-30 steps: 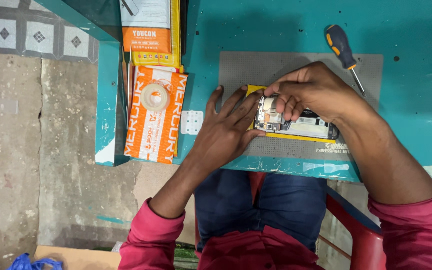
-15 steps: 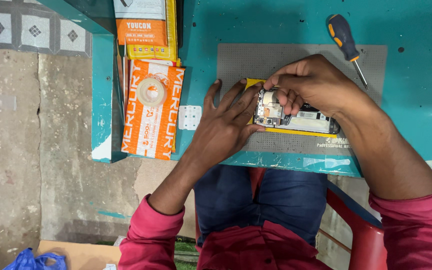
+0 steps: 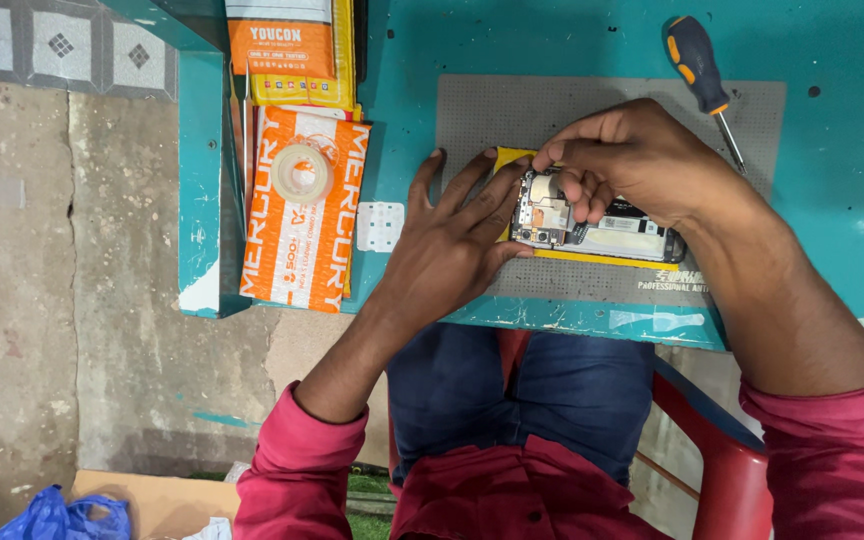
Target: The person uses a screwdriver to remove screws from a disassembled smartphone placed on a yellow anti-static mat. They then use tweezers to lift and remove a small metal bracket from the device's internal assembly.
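So the opened phone lies on the grey mat, near its front edge. Left hand lies flat with fingers spread, tips pressing the phone's left end. Right hand arches over the phone, fingers bunched and pinching something small there. A screwdriver sits at the mat's far right corner.
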